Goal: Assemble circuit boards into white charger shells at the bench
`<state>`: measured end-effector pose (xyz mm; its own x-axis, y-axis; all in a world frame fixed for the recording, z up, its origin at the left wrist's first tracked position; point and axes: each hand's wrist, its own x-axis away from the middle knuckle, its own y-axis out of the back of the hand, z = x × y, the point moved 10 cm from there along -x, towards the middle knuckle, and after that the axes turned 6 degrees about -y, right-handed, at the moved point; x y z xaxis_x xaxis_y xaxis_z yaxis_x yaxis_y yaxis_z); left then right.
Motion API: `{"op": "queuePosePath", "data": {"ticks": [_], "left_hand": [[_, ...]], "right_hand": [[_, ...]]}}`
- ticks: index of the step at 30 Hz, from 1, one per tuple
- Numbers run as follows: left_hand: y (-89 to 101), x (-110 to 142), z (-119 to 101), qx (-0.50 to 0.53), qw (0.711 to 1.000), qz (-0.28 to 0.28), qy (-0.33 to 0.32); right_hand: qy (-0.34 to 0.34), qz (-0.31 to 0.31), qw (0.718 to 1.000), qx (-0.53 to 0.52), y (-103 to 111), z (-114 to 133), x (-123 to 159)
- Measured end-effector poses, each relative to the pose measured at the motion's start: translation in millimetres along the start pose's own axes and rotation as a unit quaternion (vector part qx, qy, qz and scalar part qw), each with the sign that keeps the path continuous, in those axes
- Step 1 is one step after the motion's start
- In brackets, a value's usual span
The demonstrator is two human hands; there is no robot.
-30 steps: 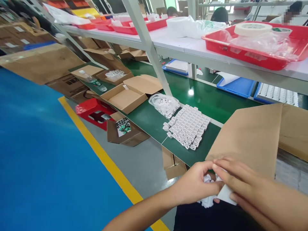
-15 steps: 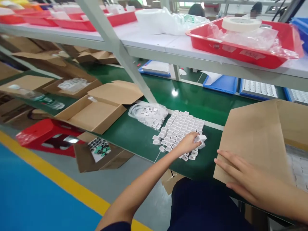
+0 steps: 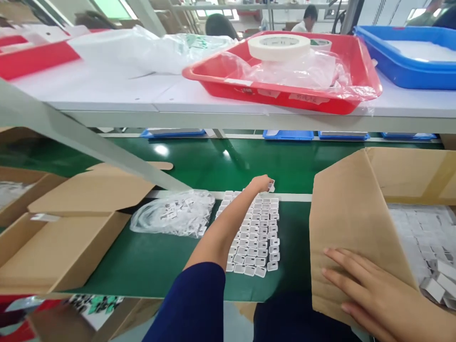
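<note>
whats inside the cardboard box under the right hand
The cardboard box holds rows of small white pieces, some lying loose near its right side. The tall flap under the right hand covers the box's left part, so whatever lies there cannot be seen.

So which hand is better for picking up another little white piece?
Probably the left hand: it is over the rows of small white pieces, at their far end. The right hand lies on the brown cardboard flap, off to the side.

Bright, glare on green belt (image 3: pixel 161 150), curved edges
</note>
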<state>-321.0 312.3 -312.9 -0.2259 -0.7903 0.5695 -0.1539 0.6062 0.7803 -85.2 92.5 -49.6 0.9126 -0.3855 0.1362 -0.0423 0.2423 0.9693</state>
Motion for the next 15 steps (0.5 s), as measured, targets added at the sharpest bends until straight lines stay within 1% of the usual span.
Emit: {"op": "queuePosePath", "data": {"ticks": [3, 6, 10, 15], "left_hand": [[-19.3, -3, 8, -0.021, 0.999, 0.032, 0.003], [-32.6, -3, 12, -0.021, 0.999, 0.041, 0.007], [-43.2, -1, 17, -0.003, 0.999, 0.046, 0.013], [-49.2, -4, 18, 0.019, 0.996, 0.084, 0.002]], "right_hand": [[0.016, 0.012, 1.000, 0.011, 0, 3, -4], [0.029, 0.027, 0.999, 0.021, -4, 5, -8], [0.036, 0.020, 0.999, 0.023, -10, 7, -8], [0.036, -0.014, 0.999, 0.023, -10, 6, -1]]}}
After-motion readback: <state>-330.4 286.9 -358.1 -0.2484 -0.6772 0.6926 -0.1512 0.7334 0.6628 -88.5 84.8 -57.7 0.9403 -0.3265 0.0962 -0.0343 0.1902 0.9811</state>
